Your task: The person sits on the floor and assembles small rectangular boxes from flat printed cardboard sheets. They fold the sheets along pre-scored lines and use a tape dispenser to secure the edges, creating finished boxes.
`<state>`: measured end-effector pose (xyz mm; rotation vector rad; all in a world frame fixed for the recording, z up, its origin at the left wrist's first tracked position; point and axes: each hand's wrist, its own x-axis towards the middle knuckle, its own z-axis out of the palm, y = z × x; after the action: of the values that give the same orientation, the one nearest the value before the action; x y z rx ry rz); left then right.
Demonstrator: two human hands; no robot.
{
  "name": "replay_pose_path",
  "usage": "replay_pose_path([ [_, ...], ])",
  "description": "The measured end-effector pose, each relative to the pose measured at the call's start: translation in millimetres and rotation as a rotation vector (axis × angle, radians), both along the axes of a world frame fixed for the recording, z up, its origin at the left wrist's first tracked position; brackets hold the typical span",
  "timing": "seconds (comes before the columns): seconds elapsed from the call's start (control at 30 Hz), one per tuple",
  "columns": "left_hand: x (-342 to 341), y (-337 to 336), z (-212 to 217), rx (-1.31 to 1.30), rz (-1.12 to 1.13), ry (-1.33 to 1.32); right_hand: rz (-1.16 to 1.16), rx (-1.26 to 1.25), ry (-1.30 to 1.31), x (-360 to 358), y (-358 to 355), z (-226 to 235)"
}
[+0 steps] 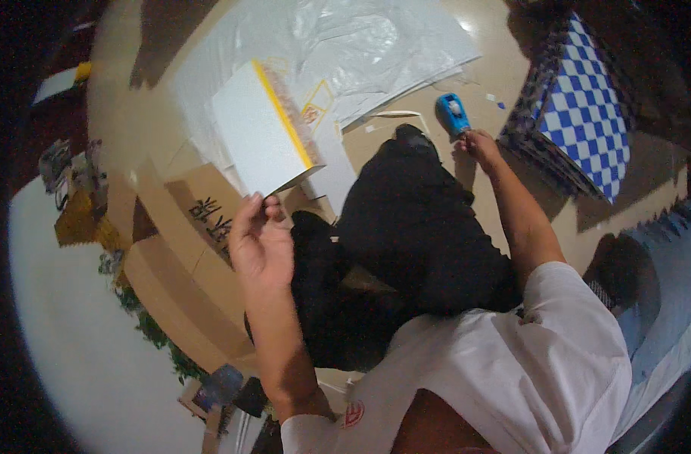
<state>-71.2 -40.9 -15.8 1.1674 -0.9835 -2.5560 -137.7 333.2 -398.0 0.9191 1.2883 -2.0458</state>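
A blue tape dispenser (453, 113) is on the right, its near end at the fingers of my right hand (478, 147), which are closed on it. In the middle left stands a white box (258, 129) with a yellow edge and a pinkish patterned side. My left hand (262, 242) is palm up at the box's near edge, its thumb and fingers pinched together. Anything small between those fingertips is hidden from me. White cardboard pieces (330, 163) lie beside the box, close to my knees in black trousers.
Clear plastic sheeting over white sheets (345, 45) spreads across the floor at the back. A brown carton (186, 280) with dark writing lies at the left. Blue-and-white checkered panels (587, 106) are stacked at the right. Small scraps (490, 97) lie near the dispenser.
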Motion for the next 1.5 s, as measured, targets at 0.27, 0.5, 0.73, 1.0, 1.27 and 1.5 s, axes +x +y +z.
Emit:
replay_pose_path([
  [0.27, -22.7, 5.2, -0.7, -0.008, 0.055, 0.024, 0.151, 0.141, -0.136, 13.8, 36.9, -105.6],
  [0.5, -3.0, 5.3, -0.8, -0.057, 0.184, 0.102, 0.309, 0.22, 0.281, 8.3, -53.2, 15.8],
  [0.73, -11.7, 18.2, 10.0, -0.209, 0.148, 0.21, 0.329, -0.053, 0.884, -48.9, -168.5, 315.6],
  [1.0, -5.7, 31.3, 35.7, -0.375, 0.241, 0.405, 0.438, -0.271, 1.015, -14.0, -229.1, 419.0],
  [1.27, 9.1, 35.1, 46.7, -0.664, 0.22, 0.436, 0.423, -0.233, 1.005, 4.5, -237.7, 435.5],
  [1.5, 17.0, 36.1, 51.5, -0.769, 0.182, 0.421, 0.395, -0.238, 0.992, 11.0, -240.9, 440.6],
])
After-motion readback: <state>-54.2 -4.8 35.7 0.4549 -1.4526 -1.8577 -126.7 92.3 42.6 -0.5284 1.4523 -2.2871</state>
